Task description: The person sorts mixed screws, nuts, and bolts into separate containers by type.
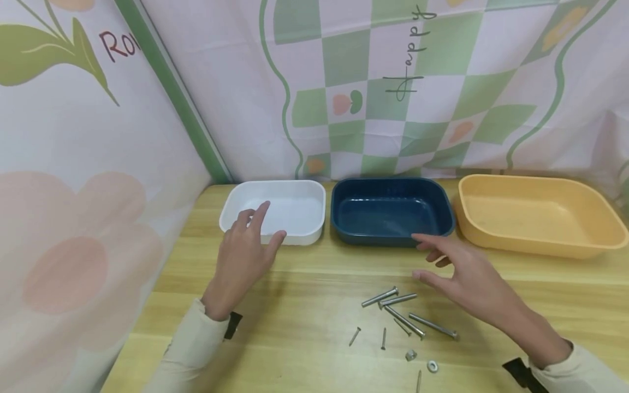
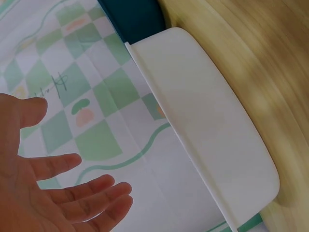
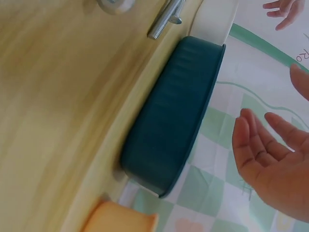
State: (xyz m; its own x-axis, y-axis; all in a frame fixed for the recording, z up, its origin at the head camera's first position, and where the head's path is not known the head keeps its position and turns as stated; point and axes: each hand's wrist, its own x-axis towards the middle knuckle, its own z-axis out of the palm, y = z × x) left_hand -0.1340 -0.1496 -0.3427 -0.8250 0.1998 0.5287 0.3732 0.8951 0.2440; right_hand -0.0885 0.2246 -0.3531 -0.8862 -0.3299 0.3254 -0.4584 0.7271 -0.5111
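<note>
While right hand (image 1: 462,273) hovers, bolts (image 1: 398,308) lie flat, splayed

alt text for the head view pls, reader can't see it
Two open hands hover over a wooden table: the left hand by a white tray, the right hand above loose screws. A dark blue tray and a yellow tray sit alongside, all three empty.

Silver bolts (image 1: 403,311) lie loosely fanned on the wooden table — beside them, the white tray (image 1: 275,210) — empty, upright.
</note>
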